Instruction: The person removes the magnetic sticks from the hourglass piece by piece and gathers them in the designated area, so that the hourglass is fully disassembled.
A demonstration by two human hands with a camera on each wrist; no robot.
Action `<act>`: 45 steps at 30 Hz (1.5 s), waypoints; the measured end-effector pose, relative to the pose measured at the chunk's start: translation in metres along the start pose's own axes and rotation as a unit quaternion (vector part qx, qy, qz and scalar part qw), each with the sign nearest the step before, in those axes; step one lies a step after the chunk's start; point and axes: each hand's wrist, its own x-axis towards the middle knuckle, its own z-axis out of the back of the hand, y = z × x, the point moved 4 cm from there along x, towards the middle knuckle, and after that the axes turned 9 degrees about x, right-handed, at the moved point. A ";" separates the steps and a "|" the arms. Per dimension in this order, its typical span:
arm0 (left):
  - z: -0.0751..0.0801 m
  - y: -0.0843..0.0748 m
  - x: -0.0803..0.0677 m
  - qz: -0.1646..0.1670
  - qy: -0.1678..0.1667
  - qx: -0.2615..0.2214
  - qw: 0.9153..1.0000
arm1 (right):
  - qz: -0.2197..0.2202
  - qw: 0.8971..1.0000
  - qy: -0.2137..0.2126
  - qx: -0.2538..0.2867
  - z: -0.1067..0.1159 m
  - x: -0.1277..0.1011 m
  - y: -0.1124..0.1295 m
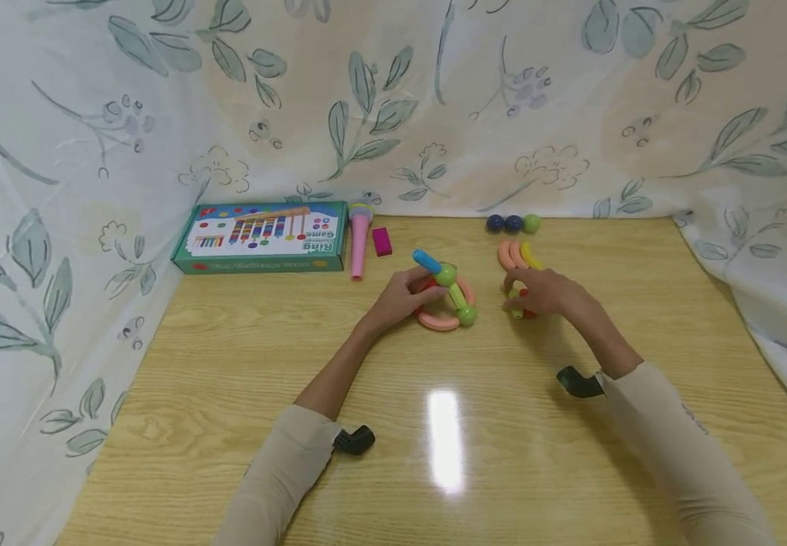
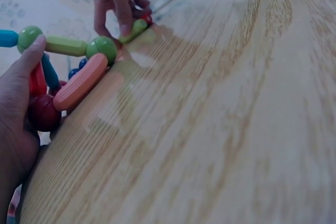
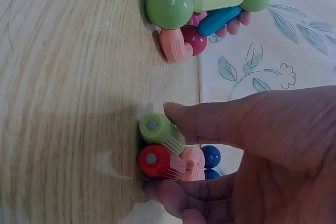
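On the left, my left hand grips a magnetic ball-and-rod frame between thumb and fingers. The frame has green balls, a dark red ball, curved salmon rods and straight green, red and blue rods; a blue rod sticks up from it. To its right, my right hand pinches a short green rod and a red rod that lie side by side on the table. Its thumb lies against the green one, its fingers beside the red one.
Behind the right hand lie curved salmon rods, a yellow curved rod, dark blue balls and a green ball. At the back left are a game box, a pink toy microphone and a magenta block.
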 end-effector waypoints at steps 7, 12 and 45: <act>0.002 -0.001 0.001 -0.005 -0.010 0.002 1.000 | 0.006 1.000 -0.001 -0.002 0.002 0.001 -0.001; 0.003 0.000 0.001 -0.006 -0.015 0.017 1.000 | 0.003 1.000 -0.002 0.000 0.002 0.002 -0.001; 0.001 0.000 -0.001 -0.035 0.000 -0.035 0.999 | 0.253 0.961 -0.067 0.086 0.018 0.020 0.131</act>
